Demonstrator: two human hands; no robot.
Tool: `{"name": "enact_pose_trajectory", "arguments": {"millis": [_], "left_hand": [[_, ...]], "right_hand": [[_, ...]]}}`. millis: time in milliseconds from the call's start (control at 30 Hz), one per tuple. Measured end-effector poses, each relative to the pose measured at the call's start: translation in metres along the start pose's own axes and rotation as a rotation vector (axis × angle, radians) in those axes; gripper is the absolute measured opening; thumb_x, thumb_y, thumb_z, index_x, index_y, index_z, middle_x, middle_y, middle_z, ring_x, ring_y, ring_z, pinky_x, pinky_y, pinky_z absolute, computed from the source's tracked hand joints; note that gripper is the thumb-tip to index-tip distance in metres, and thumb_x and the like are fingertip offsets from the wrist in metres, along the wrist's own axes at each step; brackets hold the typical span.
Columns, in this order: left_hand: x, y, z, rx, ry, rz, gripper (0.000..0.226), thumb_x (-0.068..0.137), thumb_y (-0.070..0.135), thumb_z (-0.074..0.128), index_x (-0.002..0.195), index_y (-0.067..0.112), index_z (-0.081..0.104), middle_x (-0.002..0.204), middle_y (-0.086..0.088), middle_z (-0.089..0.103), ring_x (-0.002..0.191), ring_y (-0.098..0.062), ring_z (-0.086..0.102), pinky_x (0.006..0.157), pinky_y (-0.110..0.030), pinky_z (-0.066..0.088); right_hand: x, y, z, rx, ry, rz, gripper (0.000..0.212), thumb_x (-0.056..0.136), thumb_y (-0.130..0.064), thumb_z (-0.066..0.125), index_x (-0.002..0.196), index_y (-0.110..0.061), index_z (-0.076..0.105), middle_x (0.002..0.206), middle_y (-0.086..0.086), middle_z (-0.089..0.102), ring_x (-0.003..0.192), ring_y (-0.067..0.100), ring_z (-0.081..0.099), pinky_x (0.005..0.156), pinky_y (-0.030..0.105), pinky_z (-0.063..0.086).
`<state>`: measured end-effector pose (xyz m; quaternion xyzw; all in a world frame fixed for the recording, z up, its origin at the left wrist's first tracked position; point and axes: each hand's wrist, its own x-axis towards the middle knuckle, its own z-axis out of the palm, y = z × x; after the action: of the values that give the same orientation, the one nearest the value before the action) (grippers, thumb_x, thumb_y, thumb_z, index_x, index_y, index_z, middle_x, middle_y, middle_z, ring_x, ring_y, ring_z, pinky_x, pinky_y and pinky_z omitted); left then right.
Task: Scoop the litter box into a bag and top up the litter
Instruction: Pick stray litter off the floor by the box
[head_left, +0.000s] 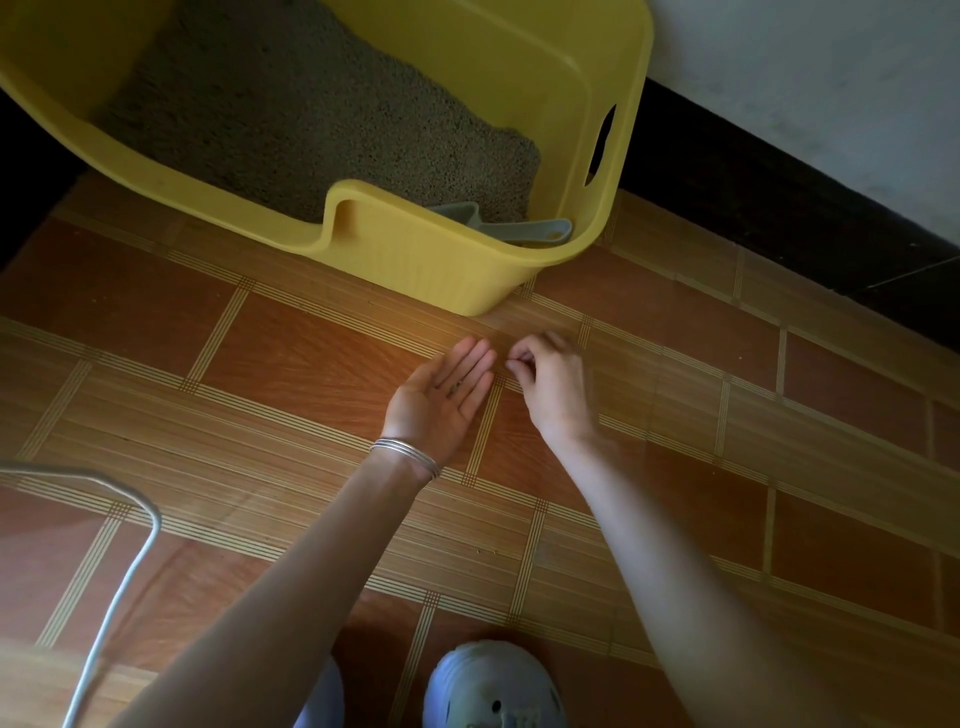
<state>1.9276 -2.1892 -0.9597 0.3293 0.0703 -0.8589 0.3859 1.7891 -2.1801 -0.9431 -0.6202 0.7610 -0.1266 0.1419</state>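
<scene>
Bottom edge of frame: a pale rubbery shoe (491, 686). A white cable (111, 613) loops at lower left.

Centre: the left hand (441, 397) lies palm up, fingers straight and together, holding a few dark specks (457, 385). Thin metal bangles (408, 454) ring that wrist. Just beside it, the right hand (553, 387) is low over the floor (311, 364) with fingers curled and tips drawn together. It is blurred, so I cannot tell whether anything is between them. The floor is glossy, orange squares in a striped tan grid.

Upper centre: the yellow litter box (441, 260), smooth moulded plastic with rounded corners, a low entry notch and a slot handle. A grey plastic scoop (519, 231) lies inside at the front corner. The litter (311, 114) is a fine, grey-brown granular bed.

Upper right: a dark skirting (753, 208) below a white wall (831, 78).

Progress, my judgement: stray grains are being gathered off the floor. No bag is in view, and I cannot tell whether scooping or topping up is done.
</scene>
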Motion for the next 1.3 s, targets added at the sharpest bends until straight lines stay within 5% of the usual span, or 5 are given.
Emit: {"name": "enact_pose_trajectory", "arguments": {"millis": [633, 967, 1300], "left_hand": [[-0.001, 0.001, 0.0, 0.01, 0.0, 0.004, 0.039, 0.101, 0.02, 0.028, 0.114, 0.001, 0.059, 0.118, -0.014, 0.065, 0.111, -0.023, 0.061, 0.096, -0.033, 0.046], [0.001, -0.002, 0.003, 0.011, 0.016, 0.003, 0.038, 0.1, 0.02, 0.029, 0.113, 0.002, 0.06, 0.114, -0.013, 0.066, 0.105, -0.021, 0.063, 0.088, -0.029, 0.05], [-0.002, 0.001, 0.004, -0.079, 0.022, -0.019, 0.038, 0.1, 0.018, 0.03, 0.111, -0.001, 0.061, 0.117, -0.016, 0.065, 0.111, -0.025, 0.061, 0.099, -0.035, 0.045]], "right_hand": [[-0.005, 0.001, 0.005, -0.225, 0.079, -0.093, 0.006, 0.085, -0.014, 0.062, 0.088, -0.009, 0.064, 0.087, 0.008, 0.067, 0.088, 0.029, 0.056, 0.076, 0.039, 0.041], [-0.02, -0.021, -0.003, 0.343, 0.042, -0.147, 0.007, 0.086, -0.013, 0.063, 0.087, -0.007, 0.064, 0.089, 0.003, 0.065, 0.086, 0.019, 0.057, 0.076, 0.025, 0.044], [-0.013, 0.019, -0.019, 0.347, 0.14, 0.077, 0.016, 0.08, -0.012, 0.069, 0.095, -0.01, 0.069, 0.092, 0.0, 0.071, 0.082, 0.01, 0.065, 0.075, 0.011, 0.046]]}}
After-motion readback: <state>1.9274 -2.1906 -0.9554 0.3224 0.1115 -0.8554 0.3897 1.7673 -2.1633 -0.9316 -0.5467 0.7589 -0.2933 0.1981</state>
